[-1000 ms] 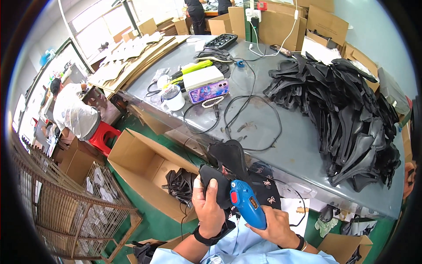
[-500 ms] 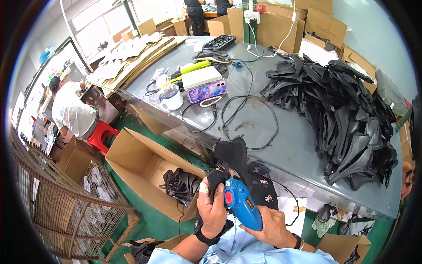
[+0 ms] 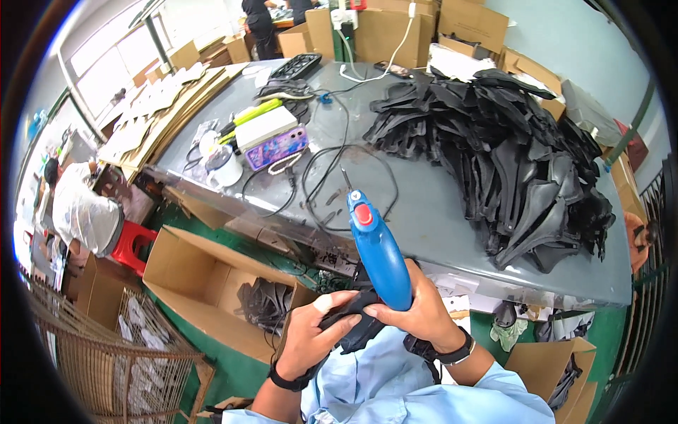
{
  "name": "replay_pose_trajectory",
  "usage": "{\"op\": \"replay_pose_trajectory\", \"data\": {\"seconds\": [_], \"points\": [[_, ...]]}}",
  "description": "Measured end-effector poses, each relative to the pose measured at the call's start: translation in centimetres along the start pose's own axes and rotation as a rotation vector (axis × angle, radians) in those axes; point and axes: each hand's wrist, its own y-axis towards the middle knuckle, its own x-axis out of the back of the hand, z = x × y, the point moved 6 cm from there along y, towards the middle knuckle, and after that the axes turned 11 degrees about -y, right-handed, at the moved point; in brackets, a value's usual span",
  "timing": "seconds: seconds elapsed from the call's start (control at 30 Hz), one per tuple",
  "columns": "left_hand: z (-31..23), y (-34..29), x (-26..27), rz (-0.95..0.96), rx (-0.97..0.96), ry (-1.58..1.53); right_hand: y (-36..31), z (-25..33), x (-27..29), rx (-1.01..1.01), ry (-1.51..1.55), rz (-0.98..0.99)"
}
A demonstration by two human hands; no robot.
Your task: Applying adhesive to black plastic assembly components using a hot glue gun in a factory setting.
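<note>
Gripping the blue glue gun (image 3: 378, 251) around its handle, the right hand (image 3: 417, 311) has its fingers closed; the nozzle points to 12 o'clock over the grey table (image 3: 438, 205). At 9 o'clock, the left hand (image 3: 311, 336) pinches a black folded piece (image 3: 357, 328). At 2 o'clock lies a black pile (image 3: 508, 148).

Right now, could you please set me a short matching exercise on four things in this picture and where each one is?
Things:
1. glue gun
2. phone
3. black pieces
4. red stool

Places:
A. on the floor, beside a seated person
B. piled on the table's right side
C. in the right hand
D. flat on the table, next to a white mug

Pairs: 1-C, 2-D, 3-B, 4-A
</note>
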Motion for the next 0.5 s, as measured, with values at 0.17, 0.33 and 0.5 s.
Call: {"op": "replay_pose_trajectory", "data": {"seconds": [0.17, 0.33, 0.5], "points": [[-1.8, -3.0, -1.3, -0.175, -0.593, -0.089, 0.8, -1.3, 1.3, -0.083, 0.256, -0.172], [6.0, -2.6, -8.1, -0.004, 0.125, -0.751, 0.0, 0.0, 0.8, -0.014, 0.349, -0.244], [6.5, -0.7, -6.1, -0.177, -0.129, -0.742, 0.0, -0.2, 1.2, -0.097, 0.437, -0.267]]}}
